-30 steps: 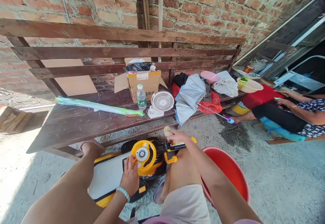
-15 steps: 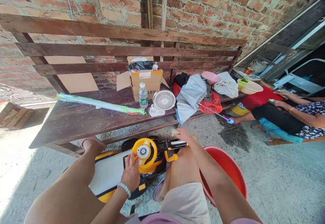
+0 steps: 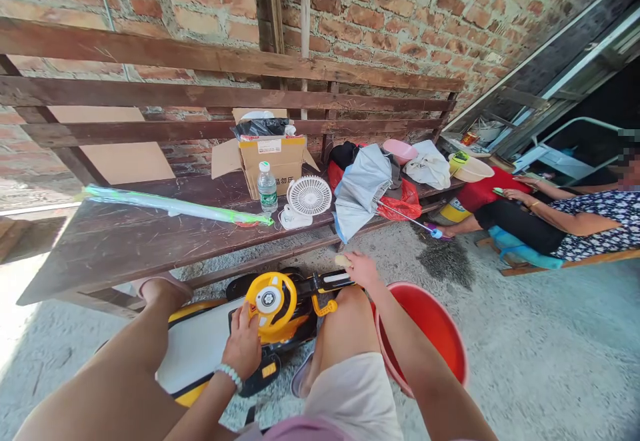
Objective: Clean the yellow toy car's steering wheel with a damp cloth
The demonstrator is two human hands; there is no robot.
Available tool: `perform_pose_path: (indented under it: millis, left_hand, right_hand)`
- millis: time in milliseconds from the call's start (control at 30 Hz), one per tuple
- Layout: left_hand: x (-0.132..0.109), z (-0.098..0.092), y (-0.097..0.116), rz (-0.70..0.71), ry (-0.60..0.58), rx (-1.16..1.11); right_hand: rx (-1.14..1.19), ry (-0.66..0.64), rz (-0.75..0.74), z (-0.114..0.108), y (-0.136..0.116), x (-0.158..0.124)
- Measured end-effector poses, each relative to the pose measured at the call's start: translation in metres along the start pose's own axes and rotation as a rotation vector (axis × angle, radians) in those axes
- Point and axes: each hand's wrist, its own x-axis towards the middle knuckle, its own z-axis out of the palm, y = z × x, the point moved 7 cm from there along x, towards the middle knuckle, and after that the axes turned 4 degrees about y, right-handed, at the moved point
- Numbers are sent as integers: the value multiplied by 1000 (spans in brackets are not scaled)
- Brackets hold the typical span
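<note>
Yellow plastic fills the space just below us: our left hand (image 3: 243, 346) lies with fingers spread against the steering wheel (image 3: 267, 301) of a toy ride-on car (image 3: 295, 324), though we cannot tell whether it is clenched around it. Our right hand (image 3: 362, 270) grasps a pale lump (image 3: 343, 261), perhaps a sponge, above the car's front end. A red plastic basin (image 3: 430, 311) stands beside our right forearm (image 3: 405, 341), with the wooden tabletop (image 3: 100, 254) ahead of both hands. We judge that the lump could slip from a loose pinch, that pressure could shift the car, and that a careless elbow could knock the basin.
</note>
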Motion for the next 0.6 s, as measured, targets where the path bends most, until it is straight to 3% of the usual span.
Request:
perform_pose_path:
  millis: [100,200,267,367,600]
  left_hand:
    - [1,1,-1,16,6,16]
    - [2,5,-4,2,8,47]
    - [2,8,-5,-4,7,58]
    - [1,9,-5,-2,-1,53]
    - [-1,3,-4,-2,-20,38]
  right_hand:
    - [290,283,278,-26,74,-6]
    - [613,285,501,-3,119,-16]
    - [698,274,571,18,126,-20]
    - [711,360,596,38,124,-24]
    - [688,501,710,46,128,-38]
